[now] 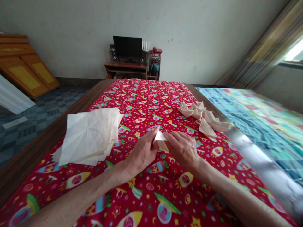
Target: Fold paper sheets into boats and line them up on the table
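A small piece of folded cream paper (pixel 160 136) is held between my two hands over the middle of the table. My left hand (pixel 142 150) grips its left side, thumb up along the edge. My right hand (pixel 183 146) pinches the right side, with its fingers partly covering the paper. To the left lies a stack of creased square paper sheets (pixel 88 134), the top one marked with fold lines radiating from its centre. Beyond my right hand sit several folded paper pieces (pixel 193 109) with pointed tips, bunched together near the table's right side.
A red patterned cloth (pixel 151 97) covers the dark wooden table (pixel 91 94). Right of the table is a bed with a blue patchwork cover (pixel 248 116). A desk with a monitor (pixel 127 47) and speakers stands against the far wall; a wooden cabinet (pixel 30 67) is at left.
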A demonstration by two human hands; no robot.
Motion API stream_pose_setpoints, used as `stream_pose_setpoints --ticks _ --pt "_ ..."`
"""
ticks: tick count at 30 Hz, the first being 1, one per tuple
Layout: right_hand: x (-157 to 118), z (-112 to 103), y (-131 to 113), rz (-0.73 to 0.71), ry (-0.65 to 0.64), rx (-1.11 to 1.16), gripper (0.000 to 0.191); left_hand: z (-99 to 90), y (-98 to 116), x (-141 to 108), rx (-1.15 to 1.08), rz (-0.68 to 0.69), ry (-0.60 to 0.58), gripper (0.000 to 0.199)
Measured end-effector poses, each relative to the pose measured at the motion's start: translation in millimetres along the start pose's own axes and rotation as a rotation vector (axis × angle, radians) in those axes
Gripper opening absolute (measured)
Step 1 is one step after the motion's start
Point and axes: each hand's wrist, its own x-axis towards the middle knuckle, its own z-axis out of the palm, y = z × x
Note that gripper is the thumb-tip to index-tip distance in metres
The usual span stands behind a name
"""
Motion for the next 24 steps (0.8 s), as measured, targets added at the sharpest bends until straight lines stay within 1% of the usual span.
stream_pose_setpoints --ticks 2,4,7,9,12,14,19,22,24 --pt "-1 2 1 -0.010 -0.022 0.027 0.021 -1.9 -2 0 0.050 0.044 -0.027 0.046" --pt "-3 4 1 0.018 -0.049 0.073 0.022 -5.2 -2 1 0.118 0.077 -0.046 0.047" --pt "-4 6 -1 0.113 -0.109 0.170 0.024 -10.1 -4 1 0.235 0.102 -0.068 0.046" --pt "-5 7 -4 0.186 -0.176 0.264 0.023 -12.1 -6 2 0.294 0.121 -0.069 0.041" --pt "-6 5 -8 0.278 -0.282 0.372 0.020 -12.7 -10 3 0.310 0.143 -0.068 0.032" --pt "-5 3 -9 0.311 -0.333 0.368 0.019 -12.1 -12 3 0.295 0.133 -0.076 0.029" --pt "-7 7 -7 0.292 -0.431 0.234 0.021 -10.0 -18 2 0.292 0.065 -0.146 0.025" --pt "-9 11 -6 0.249 -0.416 0.162 0.022 -9.2 -21 2 0.298 0.027 -0.205 0.023" --pt "-10 13 -5 0.200 -0.397 0.145 0.025 -8.6 -24 1 0.294 0.020 -0.219 0.024"
